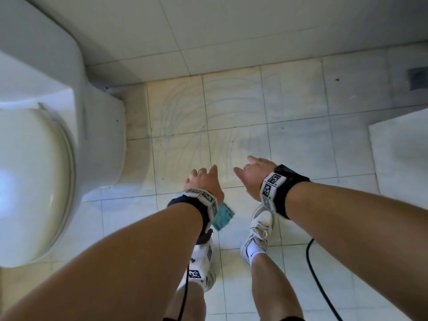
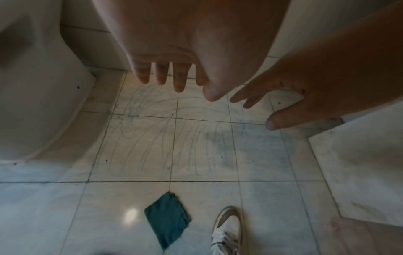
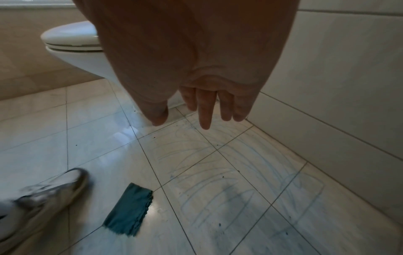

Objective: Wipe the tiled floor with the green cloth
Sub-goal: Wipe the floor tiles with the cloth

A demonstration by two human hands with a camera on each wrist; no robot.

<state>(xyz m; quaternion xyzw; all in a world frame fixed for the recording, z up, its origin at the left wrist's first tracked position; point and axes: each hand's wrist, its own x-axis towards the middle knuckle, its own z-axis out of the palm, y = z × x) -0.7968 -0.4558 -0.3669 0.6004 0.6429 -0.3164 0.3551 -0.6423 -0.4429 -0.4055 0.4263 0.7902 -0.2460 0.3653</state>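
A folded green cloth (image 1: 223, 216) lies flat on the white tiled floor (image 1: 296, 135) between my feet, partly hidden by my left wrist in the head view; it shows fully in the left wrist view (image 2: 166, 218) and the right wrist view (image 3: 128, 209). Blue scribble marks (image 1: 196, 126) cover the tiles ahead of the cloth (image 2: 174, 136) (image 3: 235, 172). My left hand (image 1: 203, 179) hangs high above the floor with straight, relaxed fingers (image 2: 161, 75), holding nothing. My right hand (image 1: 252, 172) is beside it, likewise empty with straight fingers (image 3: 205, 113).
A white toilet (image 1: 37, 158) fills the left side, its base (image 1: 102, 140) beside the marked tiles. A tiled wall (image 1: 231, 31) stands ahead. A raised white ledge (image 1: 403, 154) is at the right. My sneakers (image 1: 259, 230) stand near the cloth; a black cable (image 1: 317, 281) trails on the floor.
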